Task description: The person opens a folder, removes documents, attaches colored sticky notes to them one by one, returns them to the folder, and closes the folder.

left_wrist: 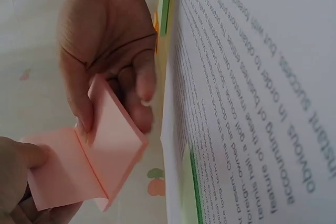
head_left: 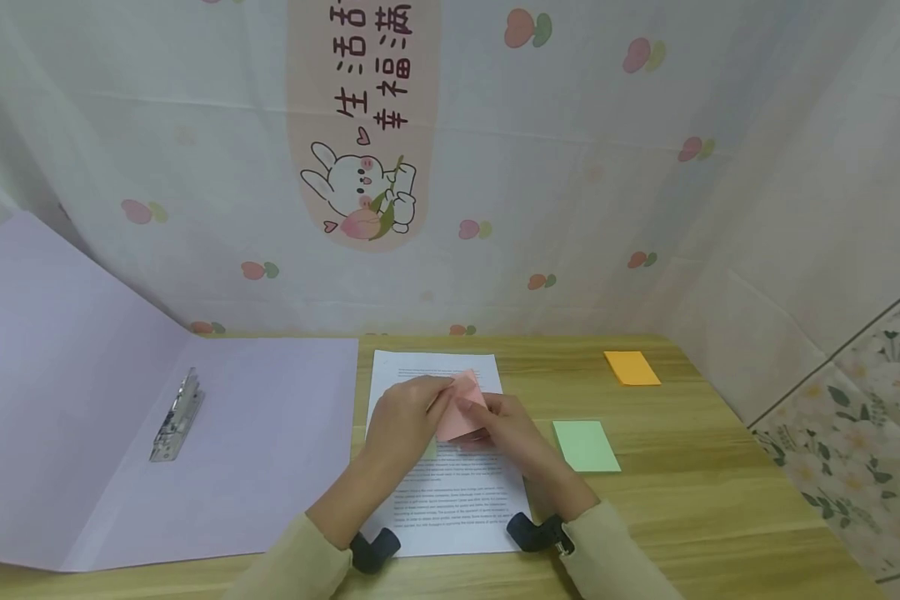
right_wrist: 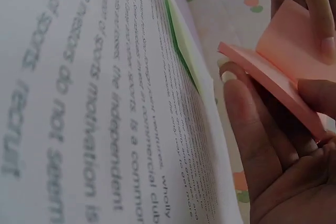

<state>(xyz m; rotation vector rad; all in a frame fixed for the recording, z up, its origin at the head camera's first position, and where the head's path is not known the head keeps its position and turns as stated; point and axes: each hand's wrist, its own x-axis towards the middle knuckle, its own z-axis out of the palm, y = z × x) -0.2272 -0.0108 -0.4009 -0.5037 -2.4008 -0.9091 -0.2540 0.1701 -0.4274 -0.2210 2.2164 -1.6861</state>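
Note:
Over the printed sheet, my right hand (head_left: 521, 437) holds a pad of pink sticky notes (left_wrist: 118, 135), thumb on its face and fingers behind. My left hand (head_left: 401, 421) pinches the top pink note (left_wrist: 63, 166) between thumb and fingers. That note is lifted away from the pad and joins it along one creased edge, as the right wrist view also shows. Below the hands lies the printed sheet (head_left: 457, 500), flat on the table. A pale green sticky note (head_left: 429, 451) lies on the sheet, partly hidden by my left hand.
To the right lie a green sticky note pad (head_left: 587, 446) and an orange one (head_left: 632, 367). A lilac folder (head_left: 285, 433) with a metal clip (head_left: 177, 421) lies spread at the left, its cover raised. A patterned curtain (head_left: 570, 167) hangs behind the wooden table (head_left: 690, 483).

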